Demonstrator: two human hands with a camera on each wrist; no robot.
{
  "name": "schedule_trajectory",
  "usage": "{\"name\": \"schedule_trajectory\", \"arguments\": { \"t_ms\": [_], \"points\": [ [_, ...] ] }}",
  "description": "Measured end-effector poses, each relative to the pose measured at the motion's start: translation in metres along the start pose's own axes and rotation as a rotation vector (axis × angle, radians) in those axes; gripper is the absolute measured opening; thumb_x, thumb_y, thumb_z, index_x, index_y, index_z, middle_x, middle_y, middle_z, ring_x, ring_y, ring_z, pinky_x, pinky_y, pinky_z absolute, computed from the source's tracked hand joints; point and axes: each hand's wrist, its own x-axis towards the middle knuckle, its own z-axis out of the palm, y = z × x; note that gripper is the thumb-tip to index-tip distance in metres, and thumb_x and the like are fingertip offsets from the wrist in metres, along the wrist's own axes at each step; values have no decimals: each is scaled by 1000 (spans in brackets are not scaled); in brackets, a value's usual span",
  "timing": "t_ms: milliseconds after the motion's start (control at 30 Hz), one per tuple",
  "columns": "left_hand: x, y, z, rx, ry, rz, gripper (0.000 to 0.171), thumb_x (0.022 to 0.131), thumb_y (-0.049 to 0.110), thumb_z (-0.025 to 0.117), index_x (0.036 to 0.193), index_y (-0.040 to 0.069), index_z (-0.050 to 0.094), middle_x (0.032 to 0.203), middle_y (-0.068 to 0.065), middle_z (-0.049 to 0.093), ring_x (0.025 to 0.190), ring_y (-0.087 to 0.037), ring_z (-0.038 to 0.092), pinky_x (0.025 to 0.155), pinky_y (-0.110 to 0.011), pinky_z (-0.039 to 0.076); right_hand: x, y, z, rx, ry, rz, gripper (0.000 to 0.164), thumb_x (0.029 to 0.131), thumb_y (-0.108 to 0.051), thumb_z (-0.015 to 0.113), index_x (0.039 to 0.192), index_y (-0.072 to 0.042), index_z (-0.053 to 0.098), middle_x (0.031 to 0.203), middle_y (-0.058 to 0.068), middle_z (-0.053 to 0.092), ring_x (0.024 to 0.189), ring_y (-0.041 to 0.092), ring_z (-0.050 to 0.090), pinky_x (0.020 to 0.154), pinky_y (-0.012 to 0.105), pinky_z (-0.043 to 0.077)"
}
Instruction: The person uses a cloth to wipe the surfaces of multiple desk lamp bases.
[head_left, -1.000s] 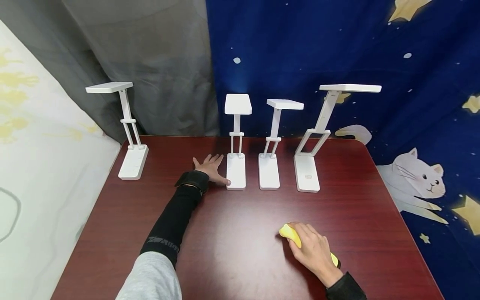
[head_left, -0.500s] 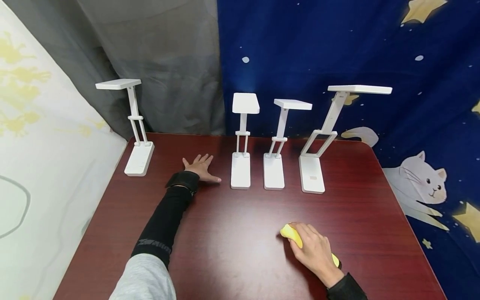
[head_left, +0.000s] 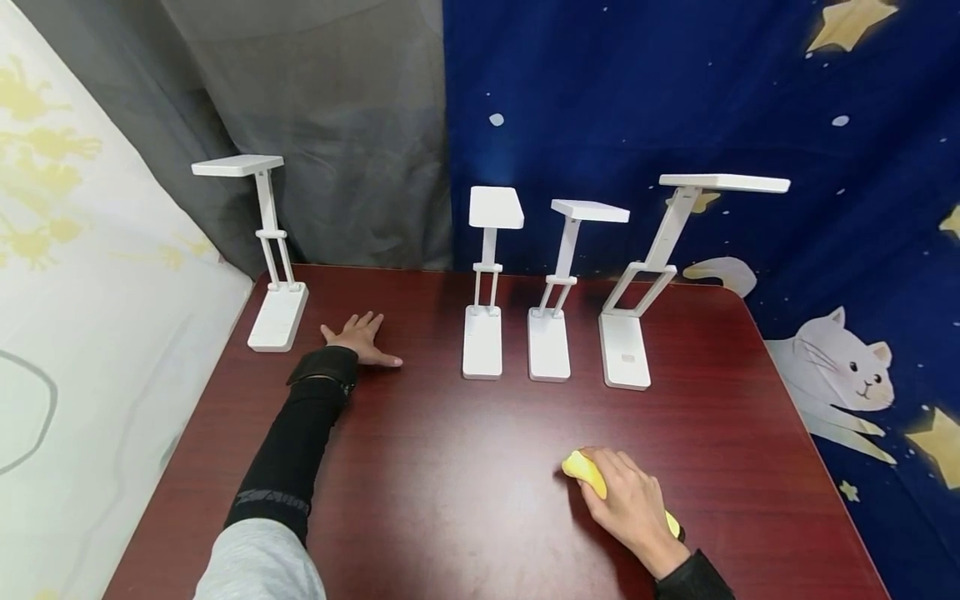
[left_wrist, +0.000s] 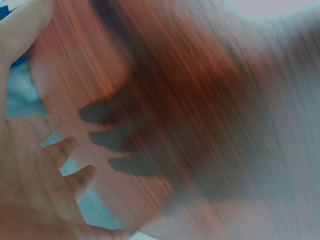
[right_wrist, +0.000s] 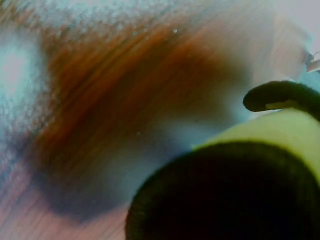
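In the head view my left hand (head_left: 362,340) is low over the table with its fingers spread, between the far-left white desk lamp (head_left: 277,318) and the middle-left lamp (head_left: 482,342). It holds nothing; the left wrist view shows the bare palm (left_wrist: 30,170) and its shadow on the wood. My right hand (head_left: 628,504) grips a curved yellow object (head_left: 585,473) with a dark end, close over the table's front right. The right wrist view shows the object's yellow side (right_wrist: 270,129) up close beside a large dark round end. My fingers hide its middle.
Two more white desk lamps stand right of the middle, one shorter (head_left: 549,343) and one taller (head_left: 625,350). The dark red table (head_left: 450,483) meets a grey curtain (head_left: 337,125) and a blue starry curtain (head_left: 637,92) at the back.
My left hand has let go of the middle-left lamp's base and moved left, fingers spread. The view has shifted slightly. My right hand still grips the yellow object in the same place.
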Motion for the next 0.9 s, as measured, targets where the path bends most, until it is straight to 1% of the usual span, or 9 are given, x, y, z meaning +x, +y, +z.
{"name": "schedule_trajectory", "arguments": {
  "t_ms": [133,233,400,533,700,900],
  "points": [
    [-4,-20,-3,-14,11,-29,108,91,51,72,165,-3,14,172,-29,10,160,-51,5,116,-85,-4,0,0,-1,-8,-3,9,43,63,-7,84,104,-8,73,88,2,73,69,16,62,44,32,48],
    [-9,-30,-7,-16,10,-55,108,91,50,72,164,-5,15,171,-31,9,159,-53,5,116,-85,-2,-1,0,-2,-15,-13,28,41,64,-7,83,103,-9,72,87,2,73,68,15,61,44,30,47],
    [-11,-42,-12,-7,-13,-91,109,93,52,70,164,-6,11,172,-31,6,159,-53,2,117,-84,0,-2,-1,-2,-28,-22,57,40,64,-9,84,103,-10,72,86,1,73,68,15,62,45,31,49],
    [-11,-50,-12,-8,-22,-114,110,93,53,69,165,-5,9,172,-31,3,159,-53,1,117,-84,-1,-1,-3,-2,-32,-22,60,40,64,-9,84,103,-10,72,85,1,72,68,16,61,45,32,49],
    [-11,-60,-15,-8,-10,-131,112,92,53,70,164,-6,7,171,-32,4,159,-54,0,117,-85,-1,-1,-4,-3,-39,-23,68,40,64,-9,83,102,-10,72,84,1,71,66,14,58,44,29,45],
    [-13,-75,-19,-46,24,-137,115,90,52,72,164,-6,5,171,-33,2,158,-55,-1,115,-86,-3,0,-4,-4,-51,-32,84,39,64,-9,82,102,-10,72,85,1,72,66,14,58,43,28,43]
  ]
}}
